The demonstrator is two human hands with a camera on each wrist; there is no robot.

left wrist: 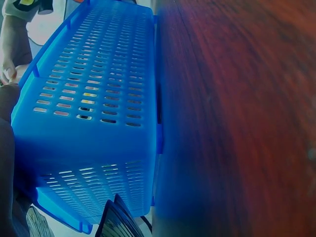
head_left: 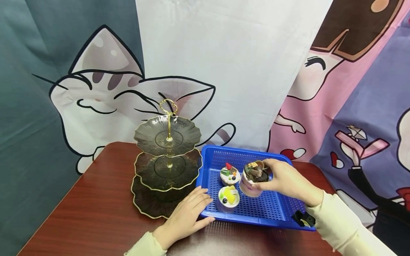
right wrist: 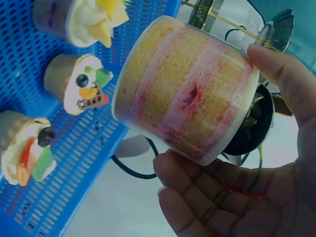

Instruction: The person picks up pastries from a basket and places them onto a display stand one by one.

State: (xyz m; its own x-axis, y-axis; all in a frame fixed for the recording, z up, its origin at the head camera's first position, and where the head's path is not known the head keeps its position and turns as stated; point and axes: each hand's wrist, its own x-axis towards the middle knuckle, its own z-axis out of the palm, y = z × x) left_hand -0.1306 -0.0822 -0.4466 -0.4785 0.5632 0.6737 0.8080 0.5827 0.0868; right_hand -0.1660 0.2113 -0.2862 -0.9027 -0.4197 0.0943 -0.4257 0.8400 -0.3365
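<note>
My right hand (head_left: 283, 179) grips a clear dessert cup (head_left: 251, 185) by its sides, above the blue basket (head_left: 272, 222). In the right wrist view the cup (right wrist: 185, 91) shows pink and yellow cake layers; dark chocolate-like pieces top it. Thumb and fingertips of the right hand (right wrist: 266, 182) are on opposite sides. My left hand (head_left: 189, 215) rests on the basket's near left corner, fingers fairly straight. In the basket stand a cup with yellow fruit (head_left: 228, 199) and a strawberry-topped cupcake (head_left: 230, 175). Another fruit cupcake (right wrist: 29, 150) shows in the right wrist view.
Left of the basket stands a three-tier dark plate stand (head_left: 168, 167) with gold rims and a gold handle, close to the basket's left side. Both are on a reddish-brown wooden table (head_left: 86, 209). A cartoon-printed cloth (head_left: 230, 71) hangs behind.
</note>
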